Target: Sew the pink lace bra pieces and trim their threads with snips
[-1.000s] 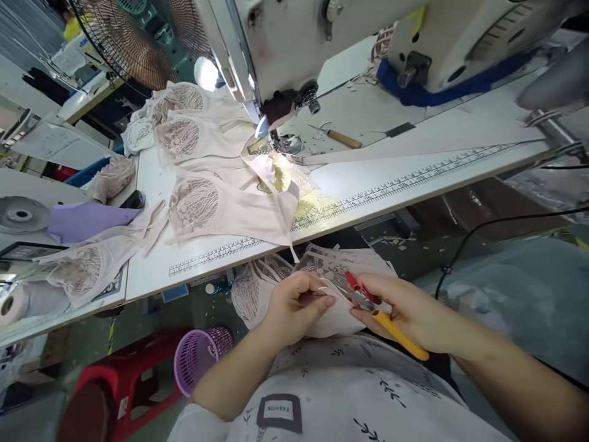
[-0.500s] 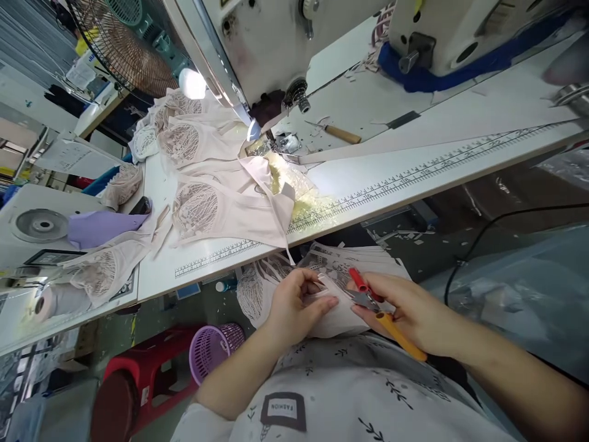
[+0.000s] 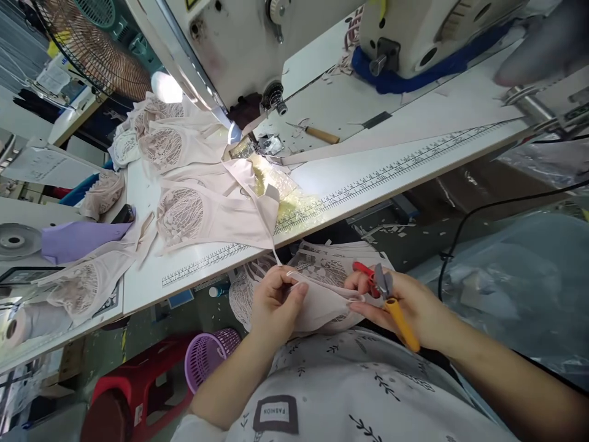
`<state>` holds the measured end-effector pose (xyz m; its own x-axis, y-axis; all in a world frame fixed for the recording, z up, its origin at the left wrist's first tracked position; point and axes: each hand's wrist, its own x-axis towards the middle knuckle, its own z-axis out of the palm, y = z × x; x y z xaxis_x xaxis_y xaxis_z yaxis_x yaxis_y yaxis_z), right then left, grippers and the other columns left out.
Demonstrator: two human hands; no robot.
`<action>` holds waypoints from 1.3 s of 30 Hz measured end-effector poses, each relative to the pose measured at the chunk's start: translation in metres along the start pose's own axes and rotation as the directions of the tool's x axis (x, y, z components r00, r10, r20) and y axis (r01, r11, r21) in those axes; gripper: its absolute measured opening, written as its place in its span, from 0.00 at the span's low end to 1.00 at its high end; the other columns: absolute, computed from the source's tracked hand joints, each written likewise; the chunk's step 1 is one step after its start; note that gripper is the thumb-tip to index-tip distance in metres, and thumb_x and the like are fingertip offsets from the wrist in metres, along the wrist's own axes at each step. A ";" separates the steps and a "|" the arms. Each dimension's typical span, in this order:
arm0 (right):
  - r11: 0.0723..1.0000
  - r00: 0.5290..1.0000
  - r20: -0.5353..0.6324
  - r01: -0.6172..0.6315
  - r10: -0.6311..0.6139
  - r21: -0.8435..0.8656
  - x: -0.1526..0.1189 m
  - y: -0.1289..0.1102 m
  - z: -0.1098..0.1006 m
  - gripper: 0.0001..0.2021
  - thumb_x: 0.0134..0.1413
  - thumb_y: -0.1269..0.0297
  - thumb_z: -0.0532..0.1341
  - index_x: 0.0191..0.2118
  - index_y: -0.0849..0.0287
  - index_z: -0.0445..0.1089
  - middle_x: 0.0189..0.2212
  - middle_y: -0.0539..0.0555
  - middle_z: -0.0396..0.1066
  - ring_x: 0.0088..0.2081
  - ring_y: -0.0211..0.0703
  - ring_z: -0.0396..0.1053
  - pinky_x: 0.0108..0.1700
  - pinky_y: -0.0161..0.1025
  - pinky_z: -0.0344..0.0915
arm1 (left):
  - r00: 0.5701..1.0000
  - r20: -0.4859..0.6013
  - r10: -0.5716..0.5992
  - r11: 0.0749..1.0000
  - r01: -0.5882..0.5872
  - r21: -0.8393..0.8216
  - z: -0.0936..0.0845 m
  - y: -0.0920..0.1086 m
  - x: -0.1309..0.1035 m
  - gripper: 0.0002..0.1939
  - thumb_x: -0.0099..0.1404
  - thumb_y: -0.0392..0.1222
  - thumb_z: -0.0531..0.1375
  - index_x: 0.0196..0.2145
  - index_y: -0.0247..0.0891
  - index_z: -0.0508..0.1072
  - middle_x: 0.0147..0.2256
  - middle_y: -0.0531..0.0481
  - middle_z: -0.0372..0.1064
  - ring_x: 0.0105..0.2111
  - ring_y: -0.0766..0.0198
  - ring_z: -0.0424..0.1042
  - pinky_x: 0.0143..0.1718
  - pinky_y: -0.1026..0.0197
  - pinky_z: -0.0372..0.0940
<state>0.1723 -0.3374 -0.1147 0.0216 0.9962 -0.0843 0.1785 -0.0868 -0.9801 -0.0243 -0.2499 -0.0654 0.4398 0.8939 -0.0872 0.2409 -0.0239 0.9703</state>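
My left hand (image 3: 279, 305) is closed, pinching the edge of a pale pink bra (image 3: 317, 305) over my lap. Across from it, my right hand (image 3: 407, 301) is wrapped around scissors (image 3: 394, 307) with one red and one orange handle. Their blades point up, apart from the fabric. The right thumb and fingertips also touch the bra's right end, so its edge runs between both hands. Under it lie more lace bra pieces (image 3: 242, 294). Another lace bra (image 3: 207, 215) rests on the table, its strap hanging over the edge near my left hand.
A sewing machine (image 3: 221, 49) stands over the white table (image 3: 363, 196), which has a printed ruler along its front. A wooden-handled awl (image 3: 322, 134) lies behind the needle. Below are a purple basket (image 3: 202, 362) and a red stool (image 3: 138, 374). Clear plastic bags (image 3: 519, 288) are at right.
The scissor blades have turned from the fabric edge to point upward. My right fingertips now touch the bra, and its edge is drawn out between my hands. The whole view has shifted slightly.
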 end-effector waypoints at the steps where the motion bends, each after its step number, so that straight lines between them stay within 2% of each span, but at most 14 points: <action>1: 1.000 1.000 0.011 -0.001 0.001 0.031 -0.001 -0.001 -0.001 0.12 0.53 0.54 0.62 0.31 0.54 0.61 0.30 0.53 0.69 0.30 0.42 0.66 0.30 0.39 0.67 | 1.000 -0.014 -0.001 1.000 0.001 -0.010 0.000 0.001 0.000 0.14 0.62 0.49 0.61 0.26 0.37 0.66 0.31 0.49 0.64 0.31 0.65 0.64 0.33 0.63 0.61; 6: 0.986 0.998 -0.054 -0.028 0.038 0.162 0.000 -0.012 -0.001 0.12 0.52 0.52 0.63 0.33 0.55 0.67 0.36 0.56 0.72 0.39 0.49 0.71 0.38 0.41 0.68 | 0.997 0.001 0.073 0.997 -0.073 0.018 0.000 0.005 -0.001 0.10 0.64 0.43 0.60 0.27 0.36 0.67 0.31 0.49 0.64 0.31 0.66 0.64 0.32 0.64 0.61; 9: 0.962 0.994 0.039 -0.113 0.106 0.248 0.006 -0.017 0.001 0.12 0.52 0.53 0.62 0.31 0.56 0.64 0.32 0.53 0.70 0.34 0.44 0.69 0.37 0.40 0.68 | 0.977 0.070 0.204 0.974 -0.209 0.085 -0.002 0.006 -0.003 0.06 0.63 0.38 0.60 0.29 0.36 0.69 0.32 0.49 0.66 0.33 0.65 0.66 0.35 0.63 0.62; 13: 0.961 0.952 0.205 -0.253 0.227 0.113 0.018 -0.016 0.004 0.13 0.45 0.57 0.63 0.26 0.54 0.57 0.25 0.48 0.63 0.26 0.39 0.62 0.28 0.37 0.64 | 0.928 0.188 0.322 0.929 -0.348 0.124 0.000 0.012 -0.007 0.01 0.63 0.34 0.59 0.32 0.36 0.70 0.32 0.48 0.67 0.33 0.65 0.69 0.35 0.62 0.64; 16: 0.959 0.946 0.168 -0.282 0.278 -0.001 0.025 -0.012 0.006 0.14 0.37 0.63 0.65 0.23 0.54 0.55 0.22 0.47 0.60 0.25 0.39 0.57 0.26 0.36 0.59 | 0.882 0.284 0.377 0.894 -0.427 0.139 0.004 0.016 -0.009 0.02 0.62 0.32 0.59 0.33 0.36 0.70 0.33 0.47 0.68 0.33 0.65 0.70 0.34 0.63 0.65; 18: 0.960 0.951 0.139 -0.279 0.277 -0.006 0.025 -0.010 0.006 0.13 0.36 0.65 0.65 0.23 0.54 0.57 0.24 0.48 0.62 0.27 0.40 0.59 0.28 0.36 0.60 | 0.873 0.303 0.383 0.885 -0.441 0.149 0.006 0.017 -0.009 0.02 0.62 0.32 0.59 0.33 0.36 0.70 0.33 0.47 0.68 0.33 0.65 0.70 0.34 0.63 0.65; 20: 0.962 0.954 0.141 -0.271 0.266 0.020 0.022 -0.008 0.005 0.11 0.40 0.62 0.63 0.26 0.54 0.59 0.28 0.50 0.65 0.30 0.42 0.63 0.30 0.37 0.63 | 0.893 0.263 0.365 0.898 -0.412 0.152 0.006 0.015 -0.009 0.01 0.63 0.34 0.59 0.32 0.36 0.70 0.32 0.47 0.68 0.33 0.65 0.69 0.34 0.63 0.65; 22: 0.958 0.961 0.179 -0.239 0.210 0.158 0.016 -0.006 0.002 0.11 0.45 0.57 0.62 0.32 0.55 0.62 0.34 0.53 0.67 0.35 0.44 0.67 0.35 0.39 0.66 | 0.932 0.188 0.309 0.932 -0.337 0.137 0.005 0.012 -0.008 0.03 0.63 0.36 0.59 0.31 0.36 0.70 0.32 0.48 0.67 0.33 0.65 0.68 0.34 0.63 0.64; 26: 0.883 0.971 0.234 -0.152 0.049 0.444 0.005 -0.001 -0.003 0.20 0.45 0.48 0.66 0.39 0.56 0.65 0.35 0.53 0.68 0.36 0.46 0.68 0.38 0.42 0.67 | 0.996 0.032 0.085 0.996 -0.086 0.030 0.003 0.004 -0.006 0.09 0.64 0.43 0.59 0.30 0.36 0.69 0.32 0.49 0.65 0.31 0.66 0.65 0.31 0.65 0.61; 30: 0.931 0.986 0.131 -0.142 0.103 0.336 0.001 0.000 0.001 0.19 0.42 0.52 0.69 0.35 0.56 0.66 0.28 0.49 0.66 0.28 0.41 0.65 0.30 0.39 0.65 | 0.999 -0.031 -0.037 0.994 0.033 -0.108 0.003 -0.003 -0.005 0.13 0.62 0.49 0.60 0.29 0.36 0.68 0.31 0.51 0.63 0.27 0.69 0.61 0.26 0.67 0.58; 32: 0.960 0.988 0.048 -0.153 0.145 0.233 0.000 -0.002 0.005 0.15 0.45 0.53 0.68 0.32 0.57 0.66 0.24 0.48 0.65 0.24 0.38 0.62 0.26 0.37 0.63 | 0.997 -0.048 -0.057 0.989 0.050 -0.142 0.004 -0.006 -0.005 0.14 0.62 0.50 0.61 0.28 0.36 0.67 0.31 0.51 0.63 0.25 0.71 0.59 0.24 0.68 0.57; 34: 0.982 0.995 -0.013 -0.099 0.103 0.163 -0.001 -0.004 0.006 0.12 0.51 0.54 0.63 0.29 0.56 0.65 0.21 0.47 0.63 0.22 0.38 0.61 0.24 0.36 0.62 | 0.995 -0.056 -0.080 0.985 0.070 -0.158 0.004 -0.005 -0.005 0.16 0.61 0.52 0.61 0.28 0.37 0.66 0.30 0.52 0.62 0.24 0.72 0.57 0.23 0.69 0.55; 36: 0.994 0.998 -0.061 0.004 0.003 0.113 -0.003 -0.007 0.003 0.11 0.55 0.56 0.60 0.27 0.55 0.64 0.23 0.49 0.67 0.25 0.40 0.65 0.28 0.38 0.65 | 0.995 -0.041 -0.091 0.983 0.083 -0.161 0.004 0.000 -0.006 0.16 0.62 0.53 0.60 0.28 0.37 0.66 0.29 0.53 0.61 0.22 0.72 0.56 0.21 0.69 0.55; 39: 0.987 0.983 -0.114 0.148 -0.140 0.066 -0.009 -0.014 -0.006 0.08 0.57 0.59 0.59 0.28 0.54 0.65 0.34 0.53 0.74 0.36 0.45 0.72 0.41 0.41 0.69 | 0.998 0.012 -0.063 0.986 0.064 -0.152 0.006 0.017 -0.008 0.15 0.63 0.53 0.59 0.30 0.37 0.66 0.29 0.52 0.59 0.21 0.73 0.55 0.19 0.69 0.53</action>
<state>0.1751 -0.3450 -0.0997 0.1085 0.9912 0.0752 0.1144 0.0626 -0.9915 -0.0182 -0.2605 -0.0493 0.4343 0.8880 -0.1508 0.1347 0.1015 0.9857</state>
